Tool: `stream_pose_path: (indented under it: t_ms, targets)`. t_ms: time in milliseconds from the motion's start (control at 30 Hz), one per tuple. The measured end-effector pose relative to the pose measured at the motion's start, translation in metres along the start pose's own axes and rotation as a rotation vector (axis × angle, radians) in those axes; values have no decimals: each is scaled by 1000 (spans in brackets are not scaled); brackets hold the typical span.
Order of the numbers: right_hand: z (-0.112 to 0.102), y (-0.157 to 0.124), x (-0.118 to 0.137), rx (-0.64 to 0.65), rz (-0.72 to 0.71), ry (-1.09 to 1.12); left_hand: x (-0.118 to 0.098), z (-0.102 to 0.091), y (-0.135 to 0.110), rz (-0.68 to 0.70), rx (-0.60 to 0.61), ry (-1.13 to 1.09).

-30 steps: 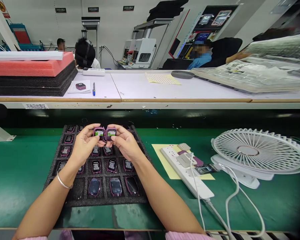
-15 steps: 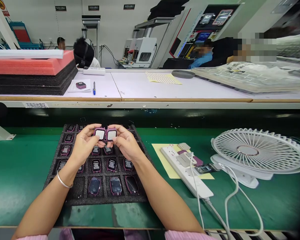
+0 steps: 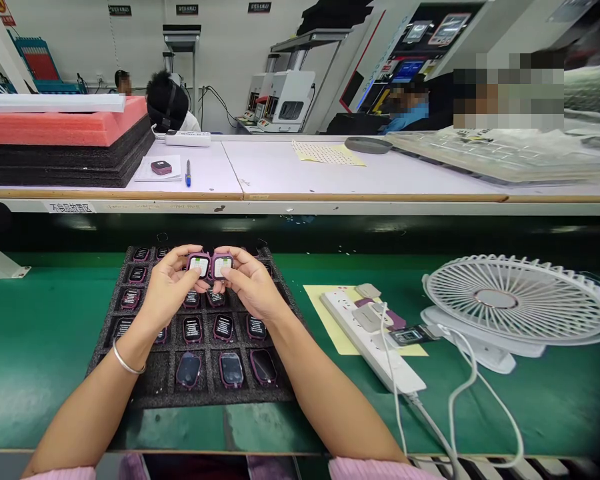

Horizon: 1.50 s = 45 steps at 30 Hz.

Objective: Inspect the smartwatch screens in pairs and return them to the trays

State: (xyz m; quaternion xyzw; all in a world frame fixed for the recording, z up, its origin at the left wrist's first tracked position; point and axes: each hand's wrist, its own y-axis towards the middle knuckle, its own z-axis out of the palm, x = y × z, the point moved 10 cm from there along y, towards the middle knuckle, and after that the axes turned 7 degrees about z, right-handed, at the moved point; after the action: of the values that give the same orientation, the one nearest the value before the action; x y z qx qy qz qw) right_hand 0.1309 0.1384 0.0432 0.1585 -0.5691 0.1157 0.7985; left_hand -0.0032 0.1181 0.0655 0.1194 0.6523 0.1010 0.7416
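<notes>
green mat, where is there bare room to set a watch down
Bare green mat left of the foam tray, and behind the yellow sheet. Crowded: watches in the tray, power strip and fan on the right.

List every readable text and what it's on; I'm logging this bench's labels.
"不良品放置区": white label on the shelf edge.
Too small to read: black wall signs; left watch, in the left hand; right watch, in the right hand; watches in the foam tray.
</notes>
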Motion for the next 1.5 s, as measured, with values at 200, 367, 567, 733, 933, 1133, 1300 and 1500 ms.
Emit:
stream_pose_path:
  t_ms: [200,367,567,733,933,1133,1300,1500]
  targets:
    - [1,-1,1,-4,-7,-1,0,0,0,4,6,-7]
    - [2,-1,2,6,-16,15,0,1,0,3,10,-18]
    - [2,0,3,12,-35,51,1,2,1,1,16,-59]
    - [2,0,4,15,-44,44,1,3,1,-3,16,-98]
    - [3,-2,4,31,-12,60,-1,-1,1,4,12,-19]
    - [6,-2,3,36,27,83,0,-3,1,17,-1,20]
    - [5,-2,3,25,41,98,-1,-2,1,16,5,12]
    - [5,-2,2,27,47,86,-1,-2,0,15,14,12]
